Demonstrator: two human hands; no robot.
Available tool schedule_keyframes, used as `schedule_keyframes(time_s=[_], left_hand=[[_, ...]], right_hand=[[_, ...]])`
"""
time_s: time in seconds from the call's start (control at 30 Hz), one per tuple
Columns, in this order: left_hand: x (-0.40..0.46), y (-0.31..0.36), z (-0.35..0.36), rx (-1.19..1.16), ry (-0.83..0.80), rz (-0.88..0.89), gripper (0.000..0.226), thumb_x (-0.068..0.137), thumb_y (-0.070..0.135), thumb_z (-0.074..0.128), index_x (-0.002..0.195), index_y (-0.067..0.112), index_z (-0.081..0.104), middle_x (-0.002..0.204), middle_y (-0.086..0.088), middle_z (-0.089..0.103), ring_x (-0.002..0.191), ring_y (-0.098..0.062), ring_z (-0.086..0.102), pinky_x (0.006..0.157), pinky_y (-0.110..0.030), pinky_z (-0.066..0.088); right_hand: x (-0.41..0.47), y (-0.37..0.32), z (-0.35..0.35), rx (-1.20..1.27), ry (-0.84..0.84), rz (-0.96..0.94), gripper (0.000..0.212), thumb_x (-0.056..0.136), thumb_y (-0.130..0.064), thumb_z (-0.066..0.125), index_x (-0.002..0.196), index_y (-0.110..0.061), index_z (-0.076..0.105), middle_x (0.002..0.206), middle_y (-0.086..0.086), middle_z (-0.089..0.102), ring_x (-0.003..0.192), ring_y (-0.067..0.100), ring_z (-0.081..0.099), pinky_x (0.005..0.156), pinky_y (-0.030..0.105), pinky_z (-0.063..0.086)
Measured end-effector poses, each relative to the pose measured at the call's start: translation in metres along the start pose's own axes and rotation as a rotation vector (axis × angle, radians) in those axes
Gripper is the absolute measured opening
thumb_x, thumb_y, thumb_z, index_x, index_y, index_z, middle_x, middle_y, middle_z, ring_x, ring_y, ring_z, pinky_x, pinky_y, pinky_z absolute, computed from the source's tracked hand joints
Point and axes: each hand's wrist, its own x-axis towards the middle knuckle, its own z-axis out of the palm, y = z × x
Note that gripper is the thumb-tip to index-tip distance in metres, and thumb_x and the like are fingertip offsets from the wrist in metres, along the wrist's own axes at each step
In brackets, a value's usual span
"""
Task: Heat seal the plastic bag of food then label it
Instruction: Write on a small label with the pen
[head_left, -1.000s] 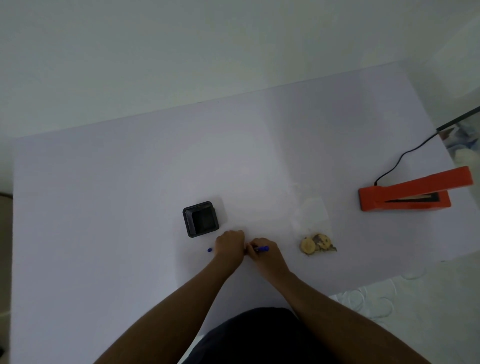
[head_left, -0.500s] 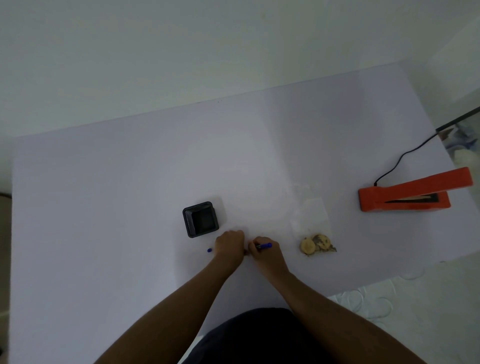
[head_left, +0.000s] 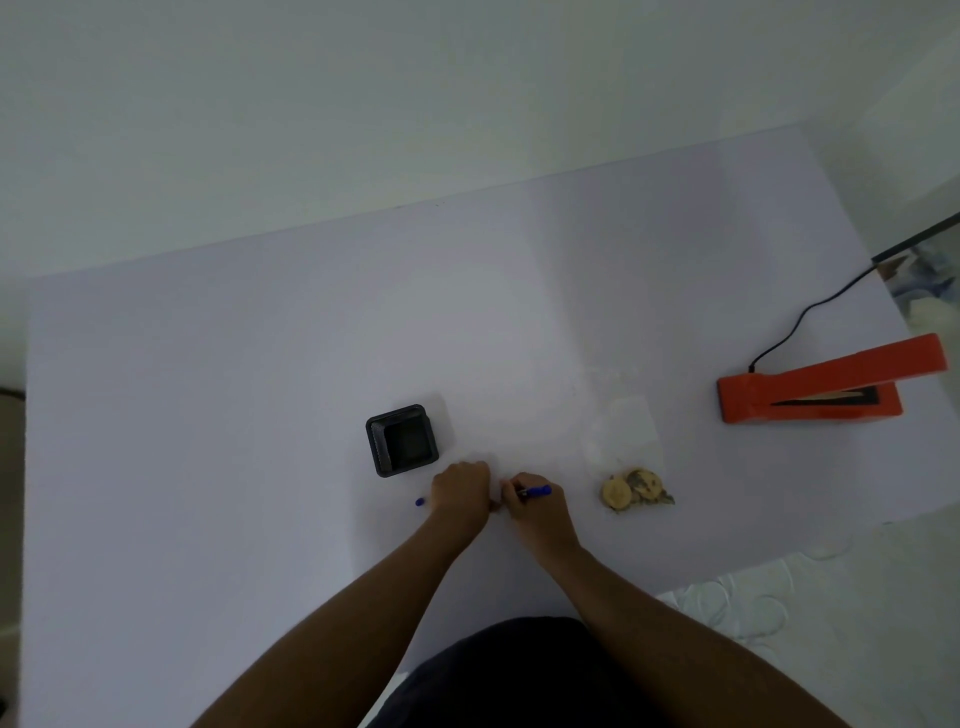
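A pale lilac worktop (head_left: 260, 389) filled the view, set against a plain white wall. Nearest the camera, two bare forearms reached out over it. The right hand (head_left: 537, 512) was clamped around a blue pen (head_left: 537, 490), its tip pointing left toward the other hand. The left hand (head_left: 461, 491) was curled into a loose fist, knuckles down on the worktop just beside the right; what it pressed on could not be made out. A small blue cap (head_left: 420, 502) lay just left of that hand. Just beyond sat a black square holder (head_left: 402, 440). To the right, the clear plastic bag (head_left: 626, 441) lay flat, its food (head_left: 634, 488) bunched at the near end. Farther right, the orange heat sealer (head_left: 826, 384) stood with its arm raised, a black cord (head_left: 800, 322) trailing off the far edge.
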Motion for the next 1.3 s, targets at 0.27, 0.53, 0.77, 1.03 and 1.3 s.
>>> schedule_keyframes(time_s=[0.27,0.53,0.77,1.03,1.3], left_hand=[[-0.001,0.001,-0.003,0.0,-0.013,-0.003,0.036,0.086,0.039,0.072,0.105,0.011,0.061,0.101,-0.008,0.066,0.091,-0.022,0.064,0.078,-0.033,0.052],[-0.002,0.001,-0.004,-0.007,-0.015,-0.007,0.031,0.087,0.032,0.072,0.107,0.012,0.061,0.103,-0.008,0.066,0.091,-0.022,0.064,0.075,-0.032,0.05],[-0.002,0.003,-0.004,-0.02,-0.021,-0.014,0.031,0.086,0.033,0.073,0.105,0.012,0.062,0.101,-0.007,0.066,0.09,-0.021,0.064,0.076,-0.032,0.052],[-0.001,0.003,-0.007,-0.007,-0.018,-0.014,0.029,0.086,0.03,0.073,0.105,0.011,0.063,0.101,-0.007,0.066,0.089,-0.021,0.065,0.073,-0.03,0.05],[-0.005,0.005,-0.012,0.017,-0.019,-0.032,0.011,0.092,0.021,0.061,0.093,0.011,0.064,0.089,-0.006,0.066,0.079,-0.019,0.065,0.064,-0.029,0.046]], right_hand=[[-0.002,-0.001,-0.002,-0.032,-0.015,-0.02,0.033,0.09,-0.004,0.058,0.059,-0.011,0.05,0.054,-0.013,0.041,0.051,0.003,0.047,0.049,0.009,0.027],[-0.008,-0.009,-0.013,0.126,0.02,0.064,0.037,0.095,-0.012,0.059,0.06,-0.008,0.048,0.053,0.001,0.044,0.047,0.007,0.04,0.047,0.017,0.028],[-0.008,-0.01,-0.016,0.137,0.03,0.077,0.038,0.096,-0.013,0.058,0.061,0.001,0.05,0.053,0.005,0.044,0.048,0.009,0.039,0.047,0.024,0.031],[-0.007,-0.008,-0.018,0.155,0.059,0.086,0.04,0.097,-0.014,0.058,0.059,-0.008,0.047,0.052,0.001,0.043,0.048,0.009,0.04,0.048,0.023,0.031],[-0.005,-0.017,-0.008,0.17,-0.048,0.061,0.036,0.093,-0.005,0.059,0.058,-0.011,0.052,0.054,-0.006,0.048,0.049,0.004,0.049,0.049,0.012,0.033]])
